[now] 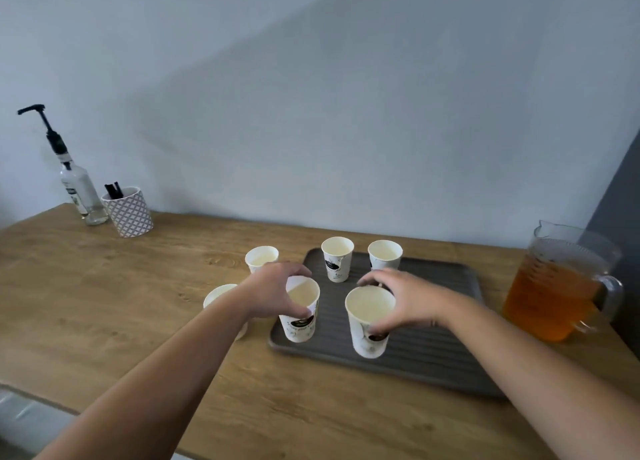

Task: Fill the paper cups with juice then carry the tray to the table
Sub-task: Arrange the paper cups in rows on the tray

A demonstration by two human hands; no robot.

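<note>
Both hands are reaching over a wooden counter [104, 303] to a dark grey ribbed tray [433, 348], whose long axis is running left to right along the counter edge, skewed slightly.

The left hand [273, 290] is grasping the front-left paper cup [301, 316], with the fingers curling round the far side of its rim and the thumb pressing the near side. The right hand [412, 297] is gripping the front-right paper cup [370, 321] the same way, from the right.

Both cups are standing on the front part of the tray, long axes vertical and mouths pointing up, pale insides showing. Two more paper cups, the back-left cup [337, 258] and the back-right cup [385, 255], are standing upright at the tray's rear edge.

Two others are sitting off the tray on the counter to its left: a far cup [261, 258], and a near cup [220, 295] that the left forearm is partly hiding.

A glass measuring jug [557, 286] of amber juice is standing on the counter just right of the tray, its spout facing back-left and its handle facing right.

In the far-left corner, a pump bottle [74, 182] is standing beside a patterned pot [128, 212] holding dark sticks [113, 190].
</note>
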